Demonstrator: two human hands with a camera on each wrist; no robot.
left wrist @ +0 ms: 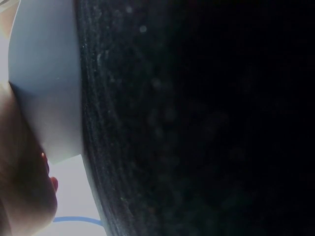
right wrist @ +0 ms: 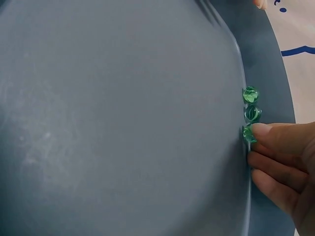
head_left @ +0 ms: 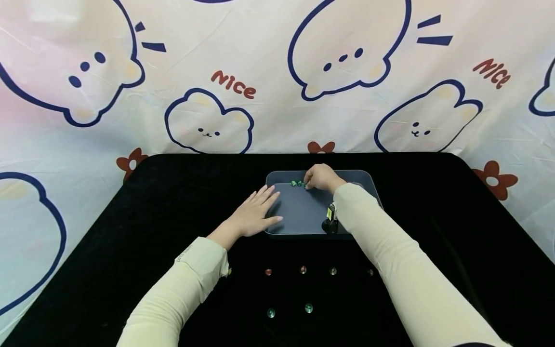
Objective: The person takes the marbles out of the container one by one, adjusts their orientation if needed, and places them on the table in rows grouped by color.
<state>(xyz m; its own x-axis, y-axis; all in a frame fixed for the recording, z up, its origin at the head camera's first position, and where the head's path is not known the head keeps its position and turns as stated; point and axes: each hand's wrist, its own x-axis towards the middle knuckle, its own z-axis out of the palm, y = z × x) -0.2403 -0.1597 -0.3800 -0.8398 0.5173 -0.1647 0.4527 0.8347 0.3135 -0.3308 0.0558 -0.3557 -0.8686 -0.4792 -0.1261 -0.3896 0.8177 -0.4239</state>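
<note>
Along the far wall of a shallow grey tray, a short row of green glass marbles lies on the tray floor. In the right wrist view two of these marbles sit free, close together. A third marble at the row's end is pinched between thumb and fingers of my right hand, partly hidden by the thumb. My left hand rests at the tray's left edge, its fingers straight. In the left wrist view that hand shows only in part, beside the tray's outer wall.
On the black cloth in front of the tray lie several loose marbles, among them a reddish marble and a green marble. A black device with a yellow label is at the right wrist. A printed curtain hangs behind the table.
</note>
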